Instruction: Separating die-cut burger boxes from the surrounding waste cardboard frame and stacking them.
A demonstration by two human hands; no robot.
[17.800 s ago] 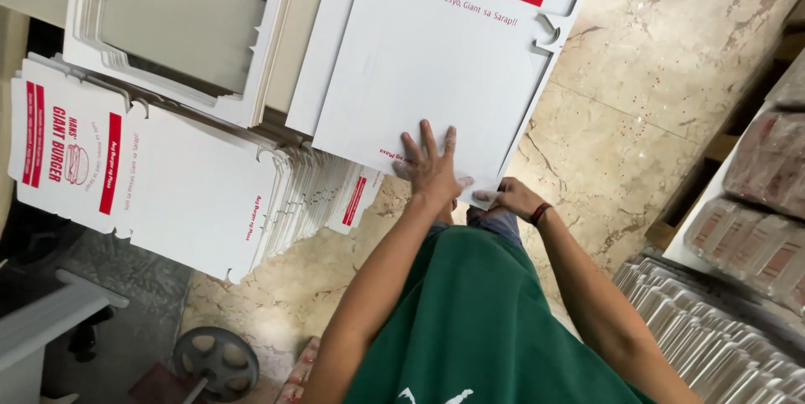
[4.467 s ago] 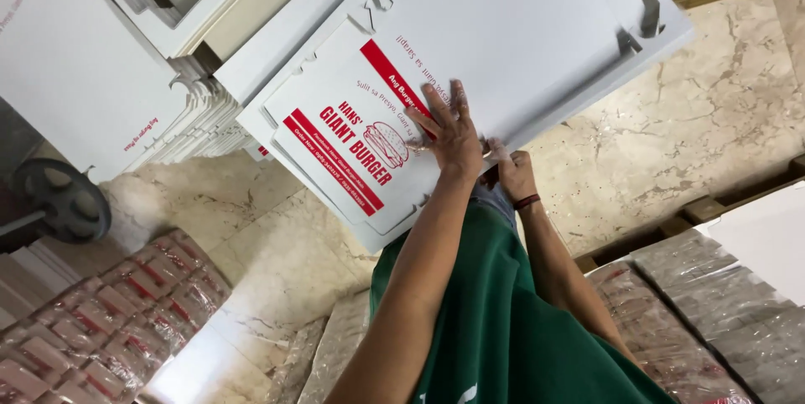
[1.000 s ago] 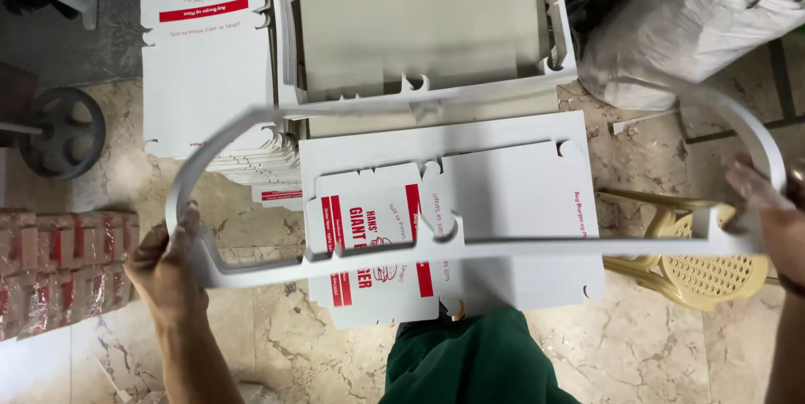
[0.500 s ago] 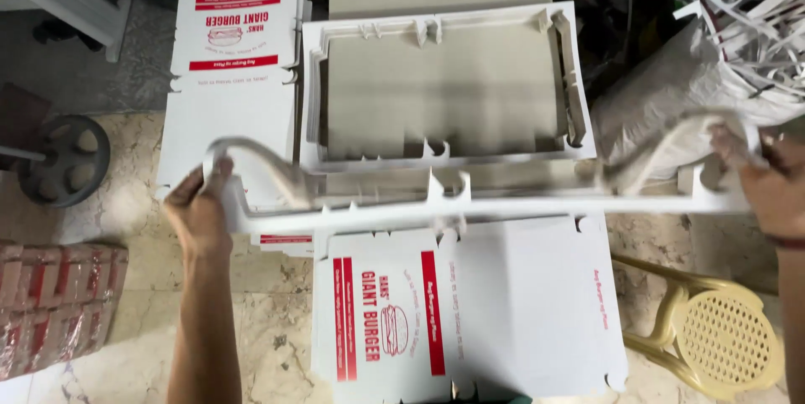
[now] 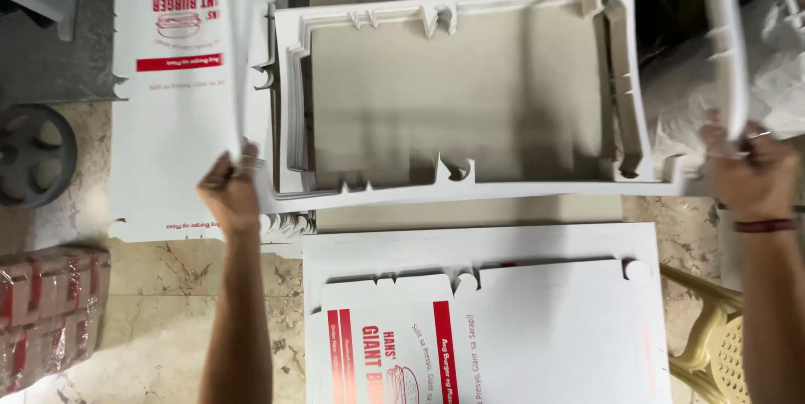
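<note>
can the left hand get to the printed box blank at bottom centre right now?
Probably not at once. The left hand grips one side of the white card frame, with the right hand on the other side. The blank lies uncovered just below, so the path is free once it lets go.

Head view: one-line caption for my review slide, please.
Both hands, left hand and right hand, lift a white cardboard waste frame above stacked frames and printed box blanks.
</note>
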